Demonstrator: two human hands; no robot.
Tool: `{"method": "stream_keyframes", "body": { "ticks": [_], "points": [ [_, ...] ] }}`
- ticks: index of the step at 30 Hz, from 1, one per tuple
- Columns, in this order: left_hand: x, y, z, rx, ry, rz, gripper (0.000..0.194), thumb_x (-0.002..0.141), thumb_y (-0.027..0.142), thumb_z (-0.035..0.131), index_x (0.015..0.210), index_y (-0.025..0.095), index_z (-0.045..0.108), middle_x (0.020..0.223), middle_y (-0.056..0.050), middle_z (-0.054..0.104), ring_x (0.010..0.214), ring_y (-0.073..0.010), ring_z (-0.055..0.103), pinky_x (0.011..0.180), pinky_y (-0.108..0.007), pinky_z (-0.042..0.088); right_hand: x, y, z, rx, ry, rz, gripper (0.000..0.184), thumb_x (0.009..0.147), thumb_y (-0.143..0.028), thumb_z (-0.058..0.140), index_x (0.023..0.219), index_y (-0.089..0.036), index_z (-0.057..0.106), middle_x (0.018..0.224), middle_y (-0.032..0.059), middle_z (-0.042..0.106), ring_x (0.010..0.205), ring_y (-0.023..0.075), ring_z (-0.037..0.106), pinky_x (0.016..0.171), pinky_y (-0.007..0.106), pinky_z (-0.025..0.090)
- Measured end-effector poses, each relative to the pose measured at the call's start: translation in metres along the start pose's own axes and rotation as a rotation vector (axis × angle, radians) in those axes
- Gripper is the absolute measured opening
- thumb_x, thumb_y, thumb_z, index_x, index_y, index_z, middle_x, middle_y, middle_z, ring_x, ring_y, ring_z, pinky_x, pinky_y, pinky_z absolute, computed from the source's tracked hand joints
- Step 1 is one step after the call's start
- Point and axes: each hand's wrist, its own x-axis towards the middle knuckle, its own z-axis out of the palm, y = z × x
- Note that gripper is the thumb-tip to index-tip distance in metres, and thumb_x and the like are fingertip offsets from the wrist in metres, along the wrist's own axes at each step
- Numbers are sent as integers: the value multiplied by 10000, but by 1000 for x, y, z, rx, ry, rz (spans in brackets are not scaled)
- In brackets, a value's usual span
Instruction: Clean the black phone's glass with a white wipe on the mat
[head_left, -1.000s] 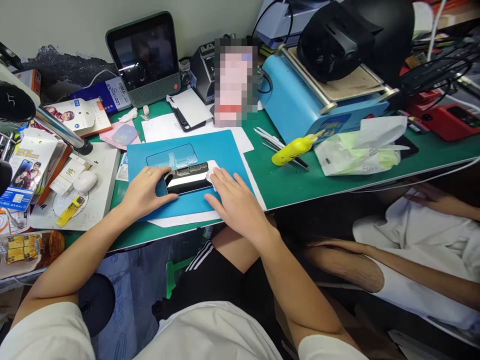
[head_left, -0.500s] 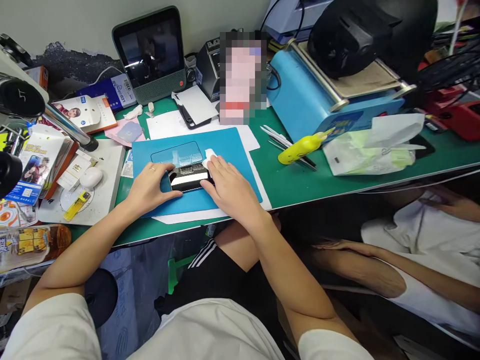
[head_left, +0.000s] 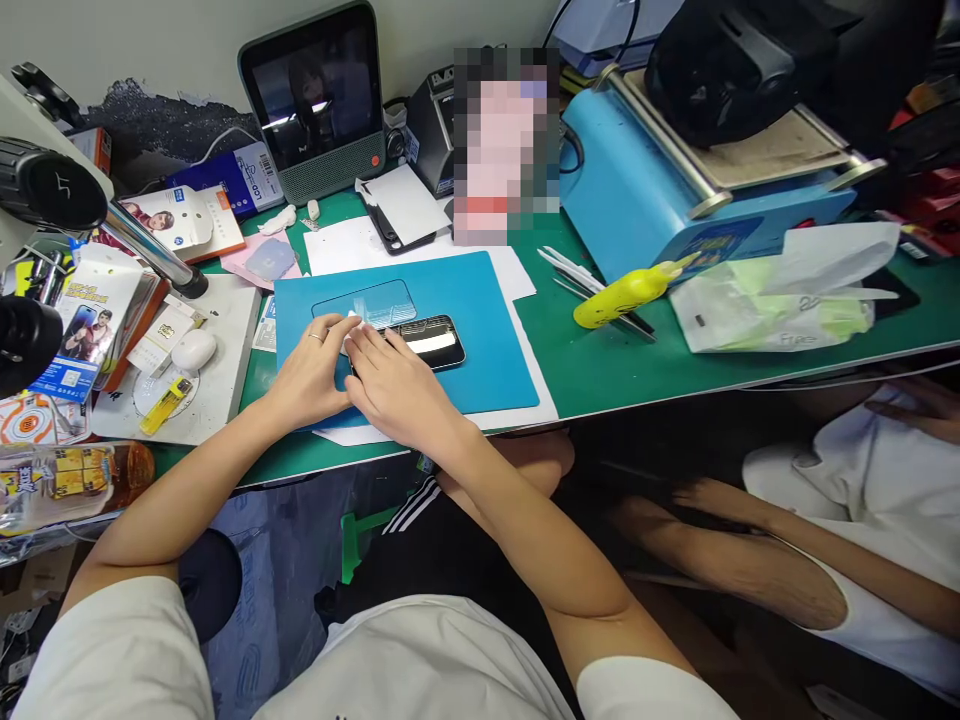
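Observation:
A black smartphone lies face up on the blue mat, its glossy screen reflecting light. My left hand curls around the phone's left end, thumb and fingers bent about it. Laid over that same end is my right hand, its fingers pressing a small white tissue to the screen. Most of the tissue and the phone's left part are hidden under my hands. Just beyond the phone, a clear screen protector with a dark border rests on the mat.
Behind the mat are a smart display and a black phone case. To the right lie a yellow bottle, tweezers, a tissue pack and a blue machine. A lamp pole stands left. Another person's arm shows at right.
My right hand has slid left along the phone with the tissue, uncovering the phone's right end. My left hand stays at the left end. The camera view has shifted slightly.

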Motion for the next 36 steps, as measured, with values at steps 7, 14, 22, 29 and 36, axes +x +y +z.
{"method": "stream_keyframes", "body": {
  "ticks": [7,14,22,29,36],
  "points": [
    [-1,-2,1,24,-6,5,813,837,357,735,1567,210,408,1498,-198,481,1374,-399,541,1135,-589,503,-8,-11,6,23,-17,11,712,1146,-472,343,1645,32,401,1745,212,360,1659,321,315,1379,508,232],
    [-1,8,-2,67,-7,75,817,828,497,790,1534,239,469,1505,-194,502,1319,-402,546,1109,-607,497,-37,-13,11,11,14,-26,825,1120,-603,317,1637,32,415,1729,223,373,1652,333,330,1366,539,275],
    [0,6,-4,33,-24,129,816,891,518,754,1573,228,413,1526,-198,537,1400,-394,528,1173,-608,471,-49,-7,8,-4,38,-56,705,1136,-535,349,1627,-46,479,1706,194,425,1624,312,396,1347,549,315],
    [1,3,-7,-2,-7,129,763,943,393,701,1601,189,373,1588,-200,545,1478,-373,526,1227,-584,456,-77,33,-2,3,85,45,703,1141,-568,271,1642,-117,471,1725,157,409,1623,302,400,1338,614,287],
    [1,6,-8,-3,-19,55,737,937,350,712,1586,203,394,1577,-181,563,1434,-354,574,1193,-555,496,-96,59,-7,-5,136,137,685,1141,-575,273,1666,-169,438,1698,152,469,1609,319,423,1323,668,272]
  ]
}}
